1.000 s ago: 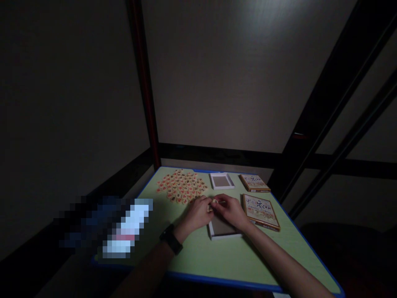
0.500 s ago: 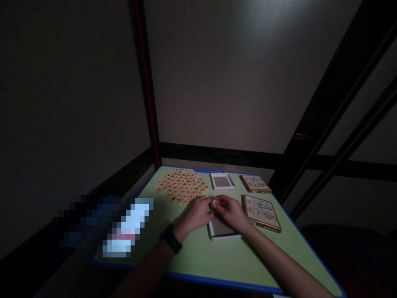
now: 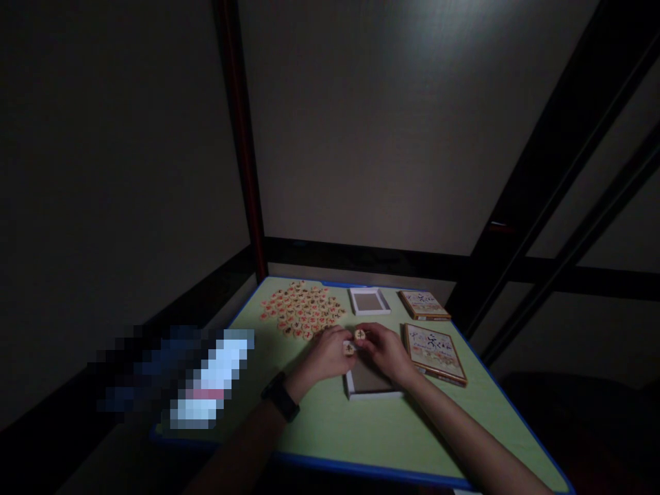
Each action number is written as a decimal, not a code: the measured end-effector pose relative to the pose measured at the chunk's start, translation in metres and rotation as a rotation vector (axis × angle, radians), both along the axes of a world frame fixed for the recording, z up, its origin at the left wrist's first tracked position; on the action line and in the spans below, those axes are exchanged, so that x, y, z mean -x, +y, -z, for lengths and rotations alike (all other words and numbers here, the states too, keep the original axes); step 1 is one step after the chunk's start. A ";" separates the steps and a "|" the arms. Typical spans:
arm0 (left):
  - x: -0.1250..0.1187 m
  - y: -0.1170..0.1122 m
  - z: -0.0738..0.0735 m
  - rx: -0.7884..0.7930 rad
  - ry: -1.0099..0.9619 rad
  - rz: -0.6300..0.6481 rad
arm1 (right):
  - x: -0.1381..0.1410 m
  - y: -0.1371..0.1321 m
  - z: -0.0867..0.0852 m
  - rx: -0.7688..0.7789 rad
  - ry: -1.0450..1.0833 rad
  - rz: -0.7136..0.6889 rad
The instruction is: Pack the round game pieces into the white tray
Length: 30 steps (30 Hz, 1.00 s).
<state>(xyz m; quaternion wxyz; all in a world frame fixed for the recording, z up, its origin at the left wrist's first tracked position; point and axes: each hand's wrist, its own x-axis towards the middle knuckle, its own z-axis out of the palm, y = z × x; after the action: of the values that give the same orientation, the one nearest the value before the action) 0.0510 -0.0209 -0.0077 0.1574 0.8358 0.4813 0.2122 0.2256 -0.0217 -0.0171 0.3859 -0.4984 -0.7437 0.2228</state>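
My left hand [image 3: 330, 352], with a dark watch [image 3: 281, 397] on its wrist, is closed on a round xiangqi piece [image 3: 349, 349] whose black character faces me. Close beside it, my right hand [image 3: 384, 349] pinches another xiangqi piece [image 3: 359, 335], also marked in black. Both hands are above the far edge of an open shallow box tray [image 3: 372, 386] with a white rim and brown bottom. Past my left hand spreads a heap of xiangqi pieces [image 3: 304, 309] with red and black characters, lying on the table.
A second open white-rimmed tray [image 3: 370, 302] lies farther back. To the right are two printed box lids [image 3: 436, 352], [image 3: 425, 304], one behind the other. The green table [image 3: 330, 440] has a blue edge. A pixelated bright patch [image 3: 214, 378] covers its left side; walls stand behind.
The two pieces have turned so their black characters now face me, and they have come slightly apart. My hands have otherwise stayed nearly in place.
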 end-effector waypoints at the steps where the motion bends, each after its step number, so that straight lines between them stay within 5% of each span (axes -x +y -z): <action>1: 0.000 -0.001 -0.002 0.013 -0.001 0.006 | 0.000 -0.001 -0.001 -0.005 -0.015 0.000; 15: 0.005 -0.001 -0.010 0.032 0.058 0.046 | -0.003 -0.003 -0.002 -0.163 -0.312 -0.180; 30: 0.004 -0.004 -0.012 0.036 0.000 0.031 | 0.006 -0.004 0.002 -0.108 -0.452 -0.113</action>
<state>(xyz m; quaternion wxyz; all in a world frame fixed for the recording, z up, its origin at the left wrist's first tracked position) 0.0474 -0.0247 0.0043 0.1756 0.8402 0.4719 0.2011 0.2193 -0.0257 -0.0196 0.2227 -0.4717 -0.8487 0.0870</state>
